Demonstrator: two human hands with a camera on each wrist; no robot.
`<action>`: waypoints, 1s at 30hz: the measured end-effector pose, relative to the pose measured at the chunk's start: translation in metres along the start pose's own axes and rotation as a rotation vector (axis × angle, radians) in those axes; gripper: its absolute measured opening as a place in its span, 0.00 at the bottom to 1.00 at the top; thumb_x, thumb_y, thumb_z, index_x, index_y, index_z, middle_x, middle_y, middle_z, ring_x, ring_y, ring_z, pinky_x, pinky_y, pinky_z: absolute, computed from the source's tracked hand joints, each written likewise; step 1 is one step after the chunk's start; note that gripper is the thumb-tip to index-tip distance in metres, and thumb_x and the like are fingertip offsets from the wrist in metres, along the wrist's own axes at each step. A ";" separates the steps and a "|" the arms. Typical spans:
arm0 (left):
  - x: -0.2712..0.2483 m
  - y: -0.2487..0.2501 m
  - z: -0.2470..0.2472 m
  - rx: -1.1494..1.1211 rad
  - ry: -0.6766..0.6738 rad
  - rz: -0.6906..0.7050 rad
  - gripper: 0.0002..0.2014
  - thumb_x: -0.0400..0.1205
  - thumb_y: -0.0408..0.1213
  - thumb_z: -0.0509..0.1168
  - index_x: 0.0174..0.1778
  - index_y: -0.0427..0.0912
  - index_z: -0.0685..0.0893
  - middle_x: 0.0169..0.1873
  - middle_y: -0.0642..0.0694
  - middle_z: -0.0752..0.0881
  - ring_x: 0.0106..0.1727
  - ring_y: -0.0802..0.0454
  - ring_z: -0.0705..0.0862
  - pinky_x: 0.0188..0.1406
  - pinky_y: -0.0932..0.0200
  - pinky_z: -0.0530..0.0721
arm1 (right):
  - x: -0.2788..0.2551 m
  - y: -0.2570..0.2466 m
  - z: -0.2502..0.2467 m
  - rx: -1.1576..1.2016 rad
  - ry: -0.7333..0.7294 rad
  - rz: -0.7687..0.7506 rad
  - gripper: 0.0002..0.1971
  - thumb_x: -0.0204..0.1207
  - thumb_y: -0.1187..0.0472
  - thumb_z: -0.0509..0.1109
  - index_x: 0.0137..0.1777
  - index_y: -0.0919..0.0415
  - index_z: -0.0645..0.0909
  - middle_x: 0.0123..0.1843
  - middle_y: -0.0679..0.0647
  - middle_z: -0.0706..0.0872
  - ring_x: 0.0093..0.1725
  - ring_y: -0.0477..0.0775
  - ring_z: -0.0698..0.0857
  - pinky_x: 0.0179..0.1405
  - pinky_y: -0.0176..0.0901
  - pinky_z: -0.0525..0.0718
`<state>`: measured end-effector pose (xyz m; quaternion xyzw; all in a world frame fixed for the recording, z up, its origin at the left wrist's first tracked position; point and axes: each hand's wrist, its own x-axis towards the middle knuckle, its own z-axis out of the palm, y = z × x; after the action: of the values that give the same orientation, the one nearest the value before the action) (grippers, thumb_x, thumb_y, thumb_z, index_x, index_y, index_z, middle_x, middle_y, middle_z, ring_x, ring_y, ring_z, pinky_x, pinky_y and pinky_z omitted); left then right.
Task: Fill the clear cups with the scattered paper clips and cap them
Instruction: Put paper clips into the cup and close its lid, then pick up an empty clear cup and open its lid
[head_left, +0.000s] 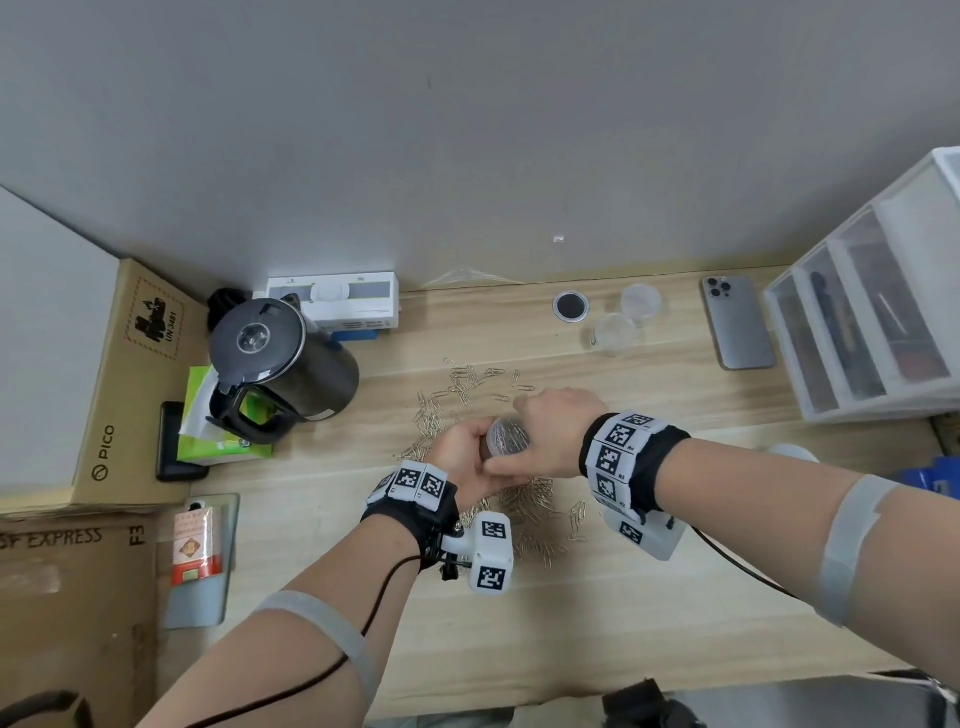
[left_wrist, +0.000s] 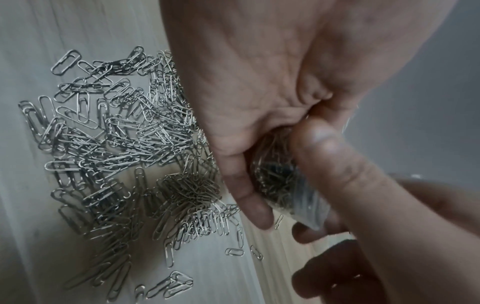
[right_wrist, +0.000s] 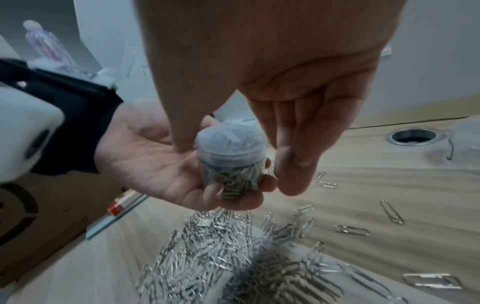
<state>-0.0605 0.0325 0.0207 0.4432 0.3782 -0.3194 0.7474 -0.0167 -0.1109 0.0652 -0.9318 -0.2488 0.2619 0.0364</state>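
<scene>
My left hand grips a clear cup packed with paper clips, held a little above the wooden desk. A clear lid sits on top of the cup. My right hand reaches over it, with thumb and fingers pinching the lid's sides. Loose paper clips lie heaped under the hands, and more paper clips are strewn behind them. The heap fills the left wrist view. Two more clear containers stand at the back right.
A black kettle and green tissue pack stand left of the clips, beside cardboard boxes. At the back are a cable hole and a phone. A white drawer unit lines the right edge.
</scene>
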 end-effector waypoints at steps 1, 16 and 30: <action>-0.002 0.002 0.001 0.010 0.002 0.003 0.20 0.87 0.36 0.53 0.67 0.31 0.83 0.45 0.36 0.87 0.39 0.43 0.87 0.35 0.49 0.88 | 0.000 0.000 -0.001 0.035 0.001 -0.030 0.34 0.63 0.26 0.66 0.54 0.56 0.76 0.38 0.50 0.80 0.40 0.58 0.81 0.38 0.46 0.79; 0.008 0.004 0.030 0.254 0.014 -0.059 0.22 0.87 0.53 0.59 0.69 0.40 0.75 0.63 0.31 0.82 0.60 0.33 0.86 0.62 0.33 0.84 | -0.010 0.071 0.033 0.236 -0.049 0.305 0.22 0.67 0.40 0.67 0.55 0.52 0.71 0.43 0.48 0.81 0.40 0.54 0.82 0.35 0.45 0.82; 0.028 0.012 0.013 0.106 0.149 0.035 0.22 0.85 0.49 0.60 0.64 0.33 0.80 0.51 0.32 0.88 0.49 0.37 0.86 0.46 0.47 0.84 | 0.005 0.181 0.031 -0.011 0.011 0.529 0.32 0.67 0.34 0.65 0.65 0.54 0.67 0.58 0.57 0.76 0.54 0.61 0.80 0.46 0.53 0.83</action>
<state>-0.0329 0.0215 0.0065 0.5112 0.4076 -0.2919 0.6981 0.0515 -0.2691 0.0002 -0.9660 0.0023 0.2557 -0.0371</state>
